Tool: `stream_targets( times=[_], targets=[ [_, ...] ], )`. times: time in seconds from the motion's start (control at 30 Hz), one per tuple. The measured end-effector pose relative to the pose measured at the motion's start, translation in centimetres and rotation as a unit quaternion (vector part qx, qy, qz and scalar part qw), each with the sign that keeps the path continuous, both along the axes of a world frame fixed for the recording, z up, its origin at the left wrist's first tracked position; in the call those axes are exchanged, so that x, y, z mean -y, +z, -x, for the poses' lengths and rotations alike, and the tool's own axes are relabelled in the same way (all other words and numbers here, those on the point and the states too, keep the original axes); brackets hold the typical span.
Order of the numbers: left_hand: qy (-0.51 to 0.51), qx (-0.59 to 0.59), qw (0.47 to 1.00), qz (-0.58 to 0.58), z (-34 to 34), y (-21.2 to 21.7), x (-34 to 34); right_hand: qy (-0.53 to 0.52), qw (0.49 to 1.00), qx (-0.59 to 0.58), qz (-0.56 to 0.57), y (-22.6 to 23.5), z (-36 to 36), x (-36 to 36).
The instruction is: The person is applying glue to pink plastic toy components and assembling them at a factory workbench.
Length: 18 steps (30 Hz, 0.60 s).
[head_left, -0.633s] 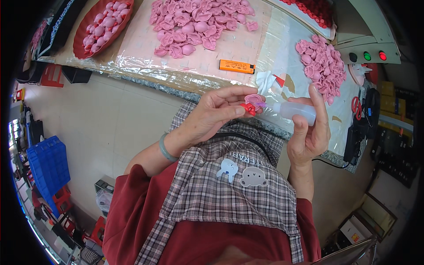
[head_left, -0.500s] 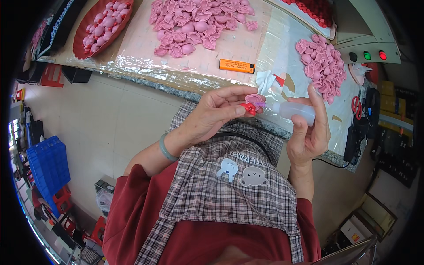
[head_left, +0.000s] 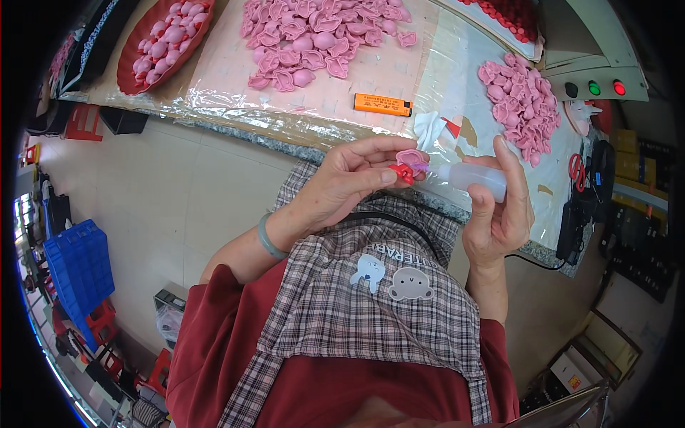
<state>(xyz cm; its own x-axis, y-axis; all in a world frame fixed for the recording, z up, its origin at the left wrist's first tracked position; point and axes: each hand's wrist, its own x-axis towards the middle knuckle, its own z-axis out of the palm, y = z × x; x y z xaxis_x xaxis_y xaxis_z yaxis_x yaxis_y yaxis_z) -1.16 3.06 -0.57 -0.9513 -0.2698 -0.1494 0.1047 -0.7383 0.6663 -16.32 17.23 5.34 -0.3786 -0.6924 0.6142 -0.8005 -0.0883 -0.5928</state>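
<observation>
Nothing much has shifted since the earlier frames: both hands hold the same pose above the lap, with only the slightest change in how the fingers sit.

The left hand (head_left: 342, 187) is closed in a pinch, thumb and forefinger gripping a small pink moulded piece (head_left: 410, 158) with a small red part (head_left: 402, 172) pressed just under it at the fingertips. A pale green bangle (head_left: 267, 237) sits on that wrist. The right hand (head_left: 499, 214) is wrapped around a small translucent squeeze bottle (head_left: 474, 178) lying roughly sideways, its forefinger raised straight up beside the bottle's body; the bottle's purple nozzle tip (head_left: 421, 167) touches the pink piece held by the left hand.

Beyond the hands lies the counter (head_left: 235, 125), covered in clear plastic sheeting. Just past the left hand's fingertips rests an orange lighter (head_left: 383, 105). Farther out from the left hand is a large loose heap of pink pieces (head_left: 314, 36) on a pink sheet, and well off to that hand's outer side a red oval tray (head_left: 143, 57) holding more pink pieces. Beyond the right hand sits a smaller pile of pink pieces (head_left: 524, 96), with red-handled scissors (head_left: 575, 167) near its outer side and a grey control box (head_left: 592, 78) carrying black, green and red buttons farther out. Below the hands, a plaid apron (head_left: 357, 307) covers the person's lap, and a blue crate (head_left: 78, 264) stands on the floor well to the left.
</observation>
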Motion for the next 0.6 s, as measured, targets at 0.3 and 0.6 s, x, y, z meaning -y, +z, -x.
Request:
stream_targets(
  times=[0.3,0.6],
  targets=[
    [0.001,0.002,1.0,-0.003,0.01,-0.08,-0.01,0.001,1.0,-0.01,-0.012,0.03,-0.01,0.08],
    [0.0,0.007,1.0,-0.007,0.01,-0.22,-0.06,0.0,1.0,-0.031,-0.006,0.1,-0.18,0.32]
  ],
)
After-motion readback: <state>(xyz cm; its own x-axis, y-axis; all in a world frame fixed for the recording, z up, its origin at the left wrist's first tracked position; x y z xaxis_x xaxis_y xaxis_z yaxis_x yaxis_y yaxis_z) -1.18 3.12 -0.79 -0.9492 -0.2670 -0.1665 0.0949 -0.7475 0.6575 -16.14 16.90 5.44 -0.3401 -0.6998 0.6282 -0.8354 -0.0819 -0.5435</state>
